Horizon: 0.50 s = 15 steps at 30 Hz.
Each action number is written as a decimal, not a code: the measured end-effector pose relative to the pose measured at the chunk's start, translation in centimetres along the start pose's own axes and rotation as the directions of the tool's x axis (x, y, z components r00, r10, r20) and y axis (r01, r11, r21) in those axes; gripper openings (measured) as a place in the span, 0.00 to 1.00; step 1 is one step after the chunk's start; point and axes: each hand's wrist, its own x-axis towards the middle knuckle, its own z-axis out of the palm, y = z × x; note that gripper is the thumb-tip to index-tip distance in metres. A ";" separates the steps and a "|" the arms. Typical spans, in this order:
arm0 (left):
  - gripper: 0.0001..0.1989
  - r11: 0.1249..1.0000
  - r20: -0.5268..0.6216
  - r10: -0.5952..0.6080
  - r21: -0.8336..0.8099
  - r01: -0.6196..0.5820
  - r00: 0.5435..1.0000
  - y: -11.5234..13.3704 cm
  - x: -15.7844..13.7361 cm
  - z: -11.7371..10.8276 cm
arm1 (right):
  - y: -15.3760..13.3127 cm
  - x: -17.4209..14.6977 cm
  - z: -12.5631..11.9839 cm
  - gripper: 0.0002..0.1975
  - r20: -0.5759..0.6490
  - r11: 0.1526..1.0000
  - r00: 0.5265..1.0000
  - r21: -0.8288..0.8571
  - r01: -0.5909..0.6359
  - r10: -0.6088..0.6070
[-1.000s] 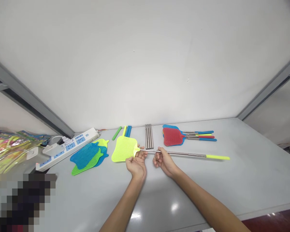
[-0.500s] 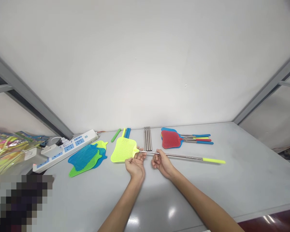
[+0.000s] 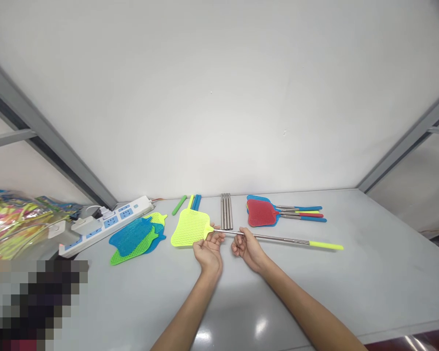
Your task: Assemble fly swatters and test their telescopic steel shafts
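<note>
A yellow fly swatter (image 3: pixel 190 227) with an extended metal telescopic rod and a yellow grip lies across both hands, its head to the left. My left hand (image 3: pixel 209 254) is closed at the neck, with the thumb by the lower edge of the head and the fingers under the rod. My right hand (image 3: pixel 249 247) pinches the rod near its middle, fingers curled. Behind the hands, several metal rods (image 3: pixel 226 212) lie side by side. Left of them are blue grips (image 3: pixel 196 202), a yellow grip (image 3: pixel 190 201) partly hidden by the swatter head, and a green grip (image 3: pixel 179 205).
Loose blue, green and yellow swatter heads (image 3: pixel 131 236) overlap at left beside a white power strip (image 3: pixel 109 225) with plugged-in adapters. Assembled swatters (image 3: pixel 262 213) are stacked at right. Plastic-bagged items (image 3: pixel 10 219) stand far left. A wall (image 3: pixel 219 122) closes the table's back.
The whole scene has shifted slightly to the right in view as the camera turned. Both hands keep their hold on the yellow swatter, with hardly any other movement.
</note>
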 end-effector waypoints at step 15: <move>0.17 1.000 -0.067 -0.007 0.013 0.008 0.998 0.0 0.0 0.2 | 0.0 -0.1 0.0 0.22 -0.023 0.955 0.989 -0.264 0.138 -0.149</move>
